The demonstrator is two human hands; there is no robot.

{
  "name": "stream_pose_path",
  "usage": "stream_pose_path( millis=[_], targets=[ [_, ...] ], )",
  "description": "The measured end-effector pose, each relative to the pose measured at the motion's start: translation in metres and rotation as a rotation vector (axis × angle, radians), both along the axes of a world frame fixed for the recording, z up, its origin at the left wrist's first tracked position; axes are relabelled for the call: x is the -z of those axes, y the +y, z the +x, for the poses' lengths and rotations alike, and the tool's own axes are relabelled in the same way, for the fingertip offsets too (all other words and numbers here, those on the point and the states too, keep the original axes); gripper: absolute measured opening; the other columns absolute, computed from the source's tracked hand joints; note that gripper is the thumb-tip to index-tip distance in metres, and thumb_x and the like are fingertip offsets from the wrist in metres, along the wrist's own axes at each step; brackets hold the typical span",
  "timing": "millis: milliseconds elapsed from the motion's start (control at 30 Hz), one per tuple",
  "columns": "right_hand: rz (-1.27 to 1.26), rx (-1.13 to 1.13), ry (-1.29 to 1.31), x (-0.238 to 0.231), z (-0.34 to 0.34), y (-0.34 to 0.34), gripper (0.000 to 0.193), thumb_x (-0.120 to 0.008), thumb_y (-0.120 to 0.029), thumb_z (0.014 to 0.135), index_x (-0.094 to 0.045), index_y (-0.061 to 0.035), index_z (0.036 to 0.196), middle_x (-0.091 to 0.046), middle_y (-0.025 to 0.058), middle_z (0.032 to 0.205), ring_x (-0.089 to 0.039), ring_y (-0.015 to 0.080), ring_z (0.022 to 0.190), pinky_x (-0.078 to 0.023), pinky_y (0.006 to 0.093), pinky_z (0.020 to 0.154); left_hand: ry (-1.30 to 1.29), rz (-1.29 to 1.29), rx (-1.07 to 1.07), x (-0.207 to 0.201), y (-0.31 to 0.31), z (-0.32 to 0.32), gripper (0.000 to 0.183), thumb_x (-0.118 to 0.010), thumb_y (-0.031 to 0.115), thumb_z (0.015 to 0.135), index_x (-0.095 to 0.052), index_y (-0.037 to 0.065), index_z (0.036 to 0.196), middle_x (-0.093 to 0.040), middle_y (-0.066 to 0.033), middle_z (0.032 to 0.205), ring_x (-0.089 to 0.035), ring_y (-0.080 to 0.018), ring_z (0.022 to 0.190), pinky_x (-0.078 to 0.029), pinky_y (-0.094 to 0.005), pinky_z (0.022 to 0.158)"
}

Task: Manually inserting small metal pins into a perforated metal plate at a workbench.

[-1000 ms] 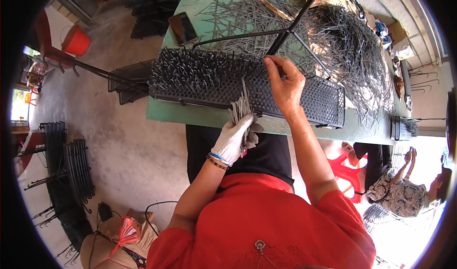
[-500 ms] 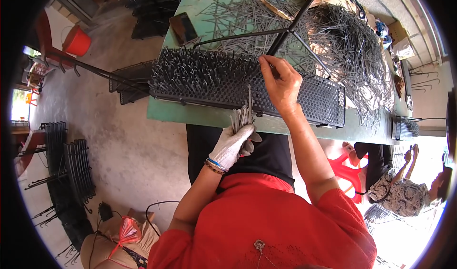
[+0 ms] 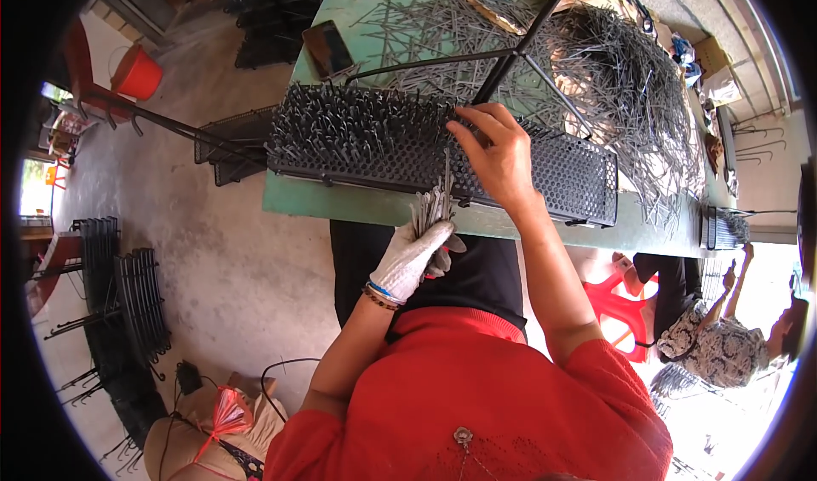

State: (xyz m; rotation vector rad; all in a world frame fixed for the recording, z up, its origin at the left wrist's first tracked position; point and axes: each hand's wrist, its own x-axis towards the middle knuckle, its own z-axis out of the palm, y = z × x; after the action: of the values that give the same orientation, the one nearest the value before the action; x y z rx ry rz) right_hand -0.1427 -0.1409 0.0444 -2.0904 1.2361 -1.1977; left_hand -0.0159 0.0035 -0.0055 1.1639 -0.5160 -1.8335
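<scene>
My left hand, in a pale work glove, is closed around a bundle of thin grey metal hooks, held upright at the near edge of the table. Just beyond it lies a long black perforated rack. Many dark metal hooks stand in its holes on the left part, while the right part shows bare holes. My bare right hand is over the middle of the rack, at the edge of the standing hooks. Its thumb and forefinger are curled in close together; whatever is between the tips is too small to make out.
Loose metal rods are heaped across the green table. A black metal frame rises over them, and a phone lies at the left. Another person sits at the right. A red bucket stands far left.
My right hand has shifted slightly left and down along the rack, toward the standing hooks. The left hand stays nearly still with its bundle. The other person's arm has reached toward the table.
</scene>
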Motion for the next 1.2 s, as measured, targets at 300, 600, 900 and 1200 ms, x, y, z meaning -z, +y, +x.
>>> stream_pose_path(
  millis=[300,600,900,1200],
  targets=[
    [0.606,-0.15,-0.126,0.007,-0.032,0.018,0.02,-0.071,-0.015,0.088,-0.07,0.0042,0.095,-0.069,0.0051,0.078,-0.061,0.0074,0.068,-0.047,0.0229,0.06,-0.126,-0.052,0.043,-0.013,-0.006,-0.002,0.027,-0.06,0.032,0.096,-0.063,0.005,0.092,-0.069,-0.0041,0.078,-0.054,-0.0044,0.051,-0.044,-0.0196,0.045],
    [0.67,-0.029,-0.385,0.002,-0.042,0.012,0.018,-0.069,-0.016,0.09,-0.066,0.0017,0.094,-0.064,0.0007,0.077,-0.057,0.0068,0.068,-0.047,0.0223,0.065,0.021,0.033,0.017,0.003,-0.008,-0.007,0.029,-0.06,0.031,0.096,-0.063,0.003,0.092,-0.068,-0.0074,0.078,-0.053,-0.0048,0.05,-0.04,-0.0193,0.041],
    [0.311,-0.097,-0.381,0.017,-0.039,-0.015,0.016,-0.068,-0.014,0.092,-0.064,-0.002,0.102,-0.064,-0.0016,0.084,-0.054,0.0043,0.069,-0.046,0.0204,0.062,0.071,0.097,-0.083,0.003,-0.007,-0.013,0.02,-0.061,0.022,0.096,-0.061,0.003,0.092,-0.068,-0.01,0.079,-0.055,-0.006,0.049,-0.04,-0.0197,0.038],
    [0.283,-0.093,-0.395,0.02,-0.03,-0.014,0.016,-0.067,-0.013,0.092,-0.063,-0.0015,0.103,-0.065,-0.0008,0.08,-0.054,0.004,0.063,-0.045,0.0203,0.056,0.079,0.13,-0.047,0.003,-0.006,-0.011,0.012,-0.057,0.016,0.098,-0.06,0.004,0.099,-0.07,-0.0117,0.085,-0.056,-0.0057,0.052,-0.042,-0.0185,0.043]
  ],
)
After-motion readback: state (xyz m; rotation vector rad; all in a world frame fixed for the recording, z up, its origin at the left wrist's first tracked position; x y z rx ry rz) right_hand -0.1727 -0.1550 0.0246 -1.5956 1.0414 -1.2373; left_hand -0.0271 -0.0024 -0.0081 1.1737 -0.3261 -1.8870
